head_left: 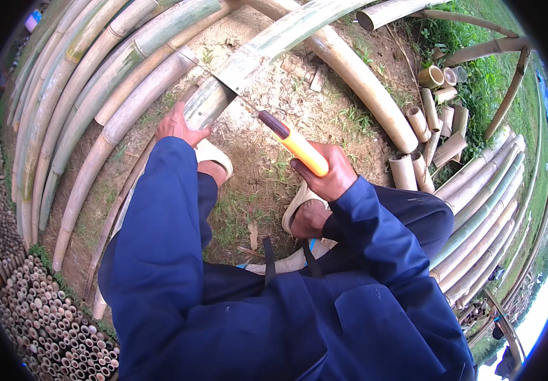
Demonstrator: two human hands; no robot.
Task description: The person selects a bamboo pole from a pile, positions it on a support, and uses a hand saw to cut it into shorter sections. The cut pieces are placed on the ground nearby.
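Note:
A thick greenish bamboo pole (252, 58) slants from the upper right down toward my left knee. My left hand (180, 126) is closed around its near end section (205, 108), fingers wrapped on the side. In my right hand (335, 170) is a handsaw with an orange and dark brown handle (299, 147). Its thin blade crosses the pole just beyond my left hand, at a dark cut line between the end section and the rest. How deep the blade sits cannot be made out.
Another bamboo pole (366, 79) lies crosswise under the first. Long poles (106, 149) are laid out on the left, and more (483, 222) lie to the right. Short cut pieces (431, 77) are scattered at the right. A stack of pole ends (52, 317) fills the lower left.

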